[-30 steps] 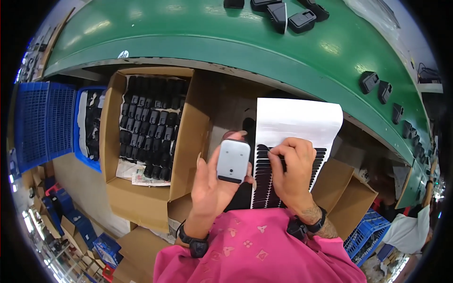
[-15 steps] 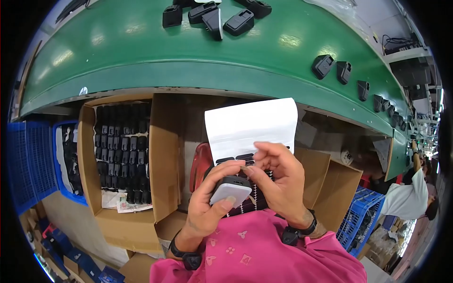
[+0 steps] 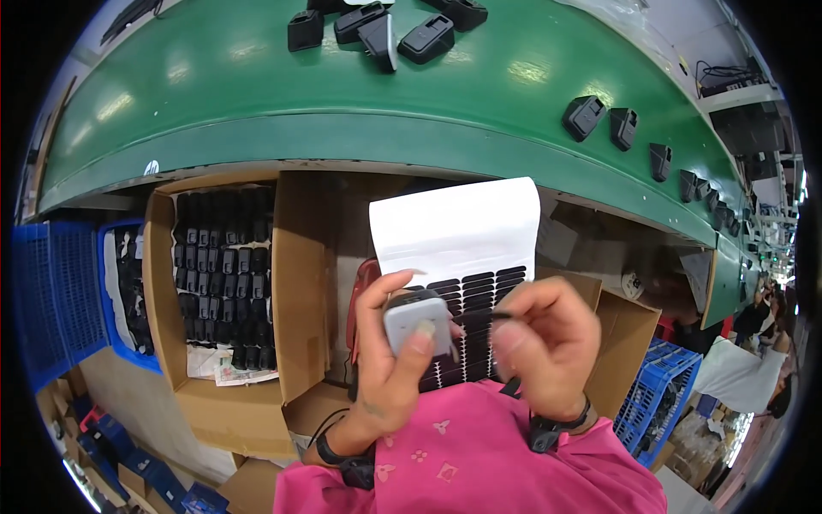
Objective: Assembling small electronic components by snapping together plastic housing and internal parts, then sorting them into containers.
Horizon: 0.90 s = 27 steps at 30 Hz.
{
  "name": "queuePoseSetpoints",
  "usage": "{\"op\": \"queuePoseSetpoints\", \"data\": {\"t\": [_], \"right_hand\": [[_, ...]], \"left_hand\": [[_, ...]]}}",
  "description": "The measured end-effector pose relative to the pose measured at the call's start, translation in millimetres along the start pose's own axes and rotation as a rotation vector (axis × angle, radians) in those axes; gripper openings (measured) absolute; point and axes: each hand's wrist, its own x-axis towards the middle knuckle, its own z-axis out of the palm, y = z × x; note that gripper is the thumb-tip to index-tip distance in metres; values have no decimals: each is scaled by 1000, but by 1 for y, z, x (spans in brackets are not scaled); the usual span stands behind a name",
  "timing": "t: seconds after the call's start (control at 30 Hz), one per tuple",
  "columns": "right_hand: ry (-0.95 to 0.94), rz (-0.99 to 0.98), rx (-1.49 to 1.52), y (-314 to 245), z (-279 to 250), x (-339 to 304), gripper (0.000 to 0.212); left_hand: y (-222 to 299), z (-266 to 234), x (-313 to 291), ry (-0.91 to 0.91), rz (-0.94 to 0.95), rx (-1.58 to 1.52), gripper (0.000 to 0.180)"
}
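My left hand [image 3: 390,360] is closed around a small device with a pale grey face [image 3: 417,324] and a black body, the thumb pressed on the face. To its right my right hand [image 3: 552,343] pinches a thin black sticker [image 3: 490,316], blurred by motion, its free end pointing at the device. Below both hands lies a white sheet [image 3: 454,227] bearing rows of elongated black stickers [image 3: 479,295]. The device's back and the fingers behind it are hidden.
A cardboard box [image 3: 227,420] of black devices stands at left, beside blue crates [image 3: 60,291]. The green bench [image 3: 342,137] crosses ahead, with black chargers [image 3: 428,38] on it. At right are open cardboard flaps [image 3: 621,343] and a blue basket [image 3: 655,398]; a person sits farther off.
My right hand has moved right, away from the device, drawing the black sticker out with it. The left hand has turned the device's grey face more upright.
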Motion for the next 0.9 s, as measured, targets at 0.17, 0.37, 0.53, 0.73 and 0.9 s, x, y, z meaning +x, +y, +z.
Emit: {"op": "queuePoseSetpoints", "data": {"t": [0.17,0.37,0.53,0.73,0.9], "right_hand": [[-23,-79,-72,3,7,-2,8],[-10,-153,-128,8,4,-2,7],[-15,-79,-143,4,6,-3,7],[-14,-140,-112,10,3,-3,5],[-5,-140,-81,10,3,-5,5]], "left_hand": [[13,17,-1,-35,-4,235,49],[11,18,-2,-84,-12,273,44],[10,19,-3,-82,10,302,43],[11,19,-3,-90,11,332,43],[12,21,-3,-86,10,321,43]]}}
